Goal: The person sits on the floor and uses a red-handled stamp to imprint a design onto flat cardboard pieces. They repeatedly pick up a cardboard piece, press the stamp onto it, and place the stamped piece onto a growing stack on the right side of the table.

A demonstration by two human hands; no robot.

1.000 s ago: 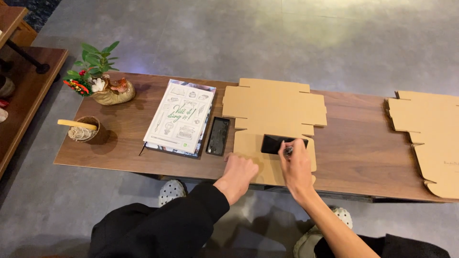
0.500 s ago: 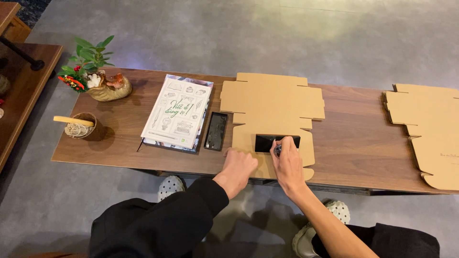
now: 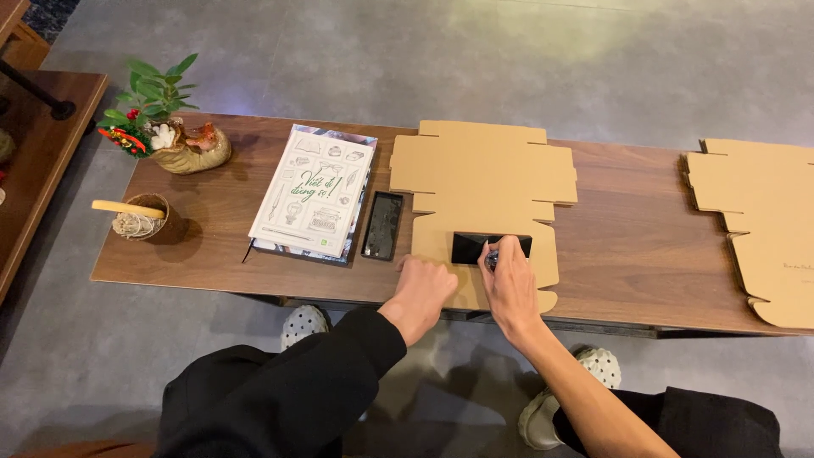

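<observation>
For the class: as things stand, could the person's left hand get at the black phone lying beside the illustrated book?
Probably yes. The left hand rests fisted on the flat cardboard sheet, right beside the black phone, with only bare wooden table between them.

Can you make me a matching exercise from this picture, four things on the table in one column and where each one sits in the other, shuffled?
Things:
1. potted plant
2. illustrated book
3. flat cardboard blank
4. black slab

Places:
A. on the cardboard, at the right hand
B. far left corner of the table
C. middle of the table, under the left hand
D. left of the dark phone

Pairs: 1-B, 2-D, 3-C, 4-A
</observation>
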